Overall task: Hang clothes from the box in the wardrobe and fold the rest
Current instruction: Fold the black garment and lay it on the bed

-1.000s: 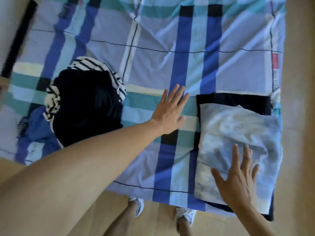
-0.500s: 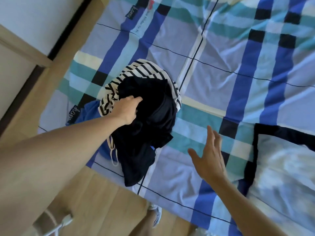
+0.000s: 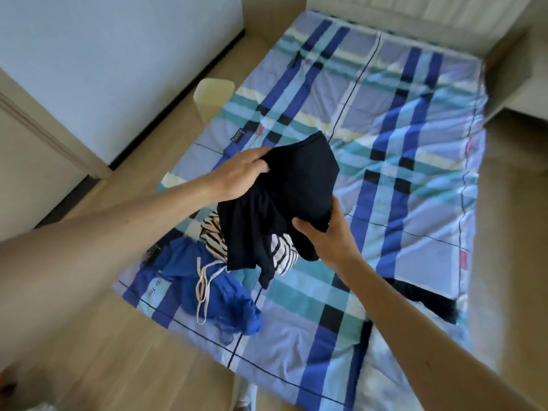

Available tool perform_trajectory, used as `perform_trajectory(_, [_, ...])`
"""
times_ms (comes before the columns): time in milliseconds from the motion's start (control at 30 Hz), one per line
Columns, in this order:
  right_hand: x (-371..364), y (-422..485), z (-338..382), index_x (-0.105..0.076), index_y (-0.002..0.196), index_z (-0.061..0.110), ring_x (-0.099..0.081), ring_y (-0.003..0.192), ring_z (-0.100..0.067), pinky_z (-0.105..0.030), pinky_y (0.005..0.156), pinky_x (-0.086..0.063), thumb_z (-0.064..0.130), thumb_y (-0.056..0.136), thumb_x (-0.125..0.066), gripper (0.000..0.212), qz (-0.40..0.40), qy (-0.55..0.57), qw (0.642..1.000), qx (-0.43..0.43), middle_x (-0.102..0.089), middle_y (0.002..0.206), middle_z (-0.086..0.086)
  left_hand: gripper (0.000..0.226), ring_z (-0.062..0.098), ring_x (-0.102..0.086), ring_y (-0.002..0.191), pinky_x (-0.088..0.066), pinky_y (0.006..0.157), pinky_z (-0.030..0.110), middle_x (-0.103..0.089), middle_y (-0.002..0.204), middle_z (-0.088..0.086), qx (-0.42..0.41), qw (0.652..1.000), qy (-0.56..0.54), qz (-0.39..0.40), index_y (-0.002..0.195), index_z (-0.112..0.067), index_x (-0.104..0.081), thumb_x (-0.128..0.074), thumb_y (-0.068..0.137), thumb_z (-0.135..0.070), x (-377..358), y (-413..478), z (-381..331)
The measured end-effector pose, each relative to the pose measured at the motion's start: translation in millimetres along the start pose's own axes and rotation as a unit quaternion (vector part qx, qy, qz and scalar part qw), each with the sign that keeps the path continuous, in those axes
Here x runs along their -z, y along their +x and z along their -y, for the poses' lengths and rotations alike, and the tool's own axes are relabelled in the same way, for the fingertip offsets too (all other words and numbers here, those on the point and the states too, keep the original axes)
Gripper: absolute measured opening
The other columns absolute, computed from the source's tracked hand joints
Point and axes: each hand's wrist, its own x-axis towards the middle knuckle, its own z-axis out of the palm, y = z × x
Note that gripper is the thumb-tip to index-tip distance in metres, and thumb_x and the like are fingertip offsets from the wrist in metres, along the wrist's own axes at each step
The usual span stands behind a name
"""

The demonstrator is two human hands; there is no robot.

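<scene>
The left hand (image 3: 243,170) grips a bunched black garment (image 3: 292,188) at its 10 o'clock edge and the right hand (image 3: 327,237) clutches its 4 o'clock corner, above the checked sheet (image 3: 415,149). Its tail hanging at 6 o'clock could snag the striped top (image 3: 281,252) and drag the pile

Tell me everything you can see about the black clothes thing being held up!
The black garment is soft, thin-looking cloth, plain with no pattern, crumpled and bunched, not yet folded. It is held above the plaid bedsheet. The left hand grips its upper edge and the right hand pinches its lower right edge. Loose folds hang down in front of a striped garment; whether they touch it cannot be told.
</scene>
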Motion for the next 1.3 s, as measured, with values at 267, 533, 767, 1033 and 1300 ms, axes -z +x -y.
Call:
perform_trajectory(267, [116.6,-41.3,242.4,-0.065,0.1,0.019,-0.063,0.074,-0.007,-0.028,0.069,-0.052,0.038,0.1,-0.056,0.022,-0.058,-0.065,0.987,0.138,-0.067,0.082,0.005,0.024,-0.014,-0.062,0.094,-0.043,0.087,0.01,-0.069,0.105,-0.017,-0.088,0.991,0.059,-0.079,0.114,-0.022,-0.066,-0.045,0.107,-0.029,100.5,-53.3,-212.5])
perform_trajectory(533, [207.8,-111.2,428.6,-0.066,0.086,0.025,-0.066,0.077,-0.005,-0.027,0.078,-0.055,0.038,0.104,-0.048,0.028,-0.131,-0.076,0.957,0.249,-0.069,0.081,0.011,0.032,0.002,-0.059,0.083,-0.042,0.071,0.013,-0.068,0.093,-0.001,-0.202,0.94,0.146,-0.232,0.107,-0.012,-0.067,-0.039,0.108,-0.029,158.5,-107.7,-360.5])
perform_trajectory(767, [271.4,-143.5,493.4,-0.067,0.105,0.01,-0.064,0.096,-0.024,-0.04,0.087,-0.05,0.018,0.104,-0.047,0.022,-0.19,-0.148,0.918,0.316,-0.07,0.101,-0.007,0.03,-0.006,-0.053,0.066,-0.038,0.062,0.013,-0.058,0.075,-0.004,-0.28,0.895,0.148,-0.316,0.081,-0.02,-0.057,-0.043,0.106,-0.027,168.4,-138.2,-460.4])
perform_trajectory(1033, [323.5,-176.9,499.2,-0.06,0.117,0.017,-0.063,0.095,-0.024,-0.028,0.057,-0.047,-0.003,0.09,-0.047,0.037,-0.299,-0.15,0.909,0.25,-0.064,0.111,-0.007,0.03,0.011,-0.051,0.068,-0.039,0.066,0.026,-0.052,0.073,0.0,-0.26,0.93,0.1,-0.238,0.08,-0.013,-0.057,-0.056,0.1,-0.035,156.1,-150.5,-550.9])
perform_trajectory(1300, [246.5,-230.3,447.0,-0.061,0.114,0.025,-0.067,0.095,-0.016,-0.041,0.09,-0.055,0.049,0.077,-0.073,0.045,-0.051,-0.06,0.943,0.323,-0.068,0.103,-0.002,0.035,0.02,-0.058,0.101,-0.048,0.085,0.03,-0.061,0.113,0.001,-0.175,0.956,-0.085,-0.218,0.121,-0.015,-0.06,-0.058,0.099,-0.042,114.9,-144.1,-607.1])
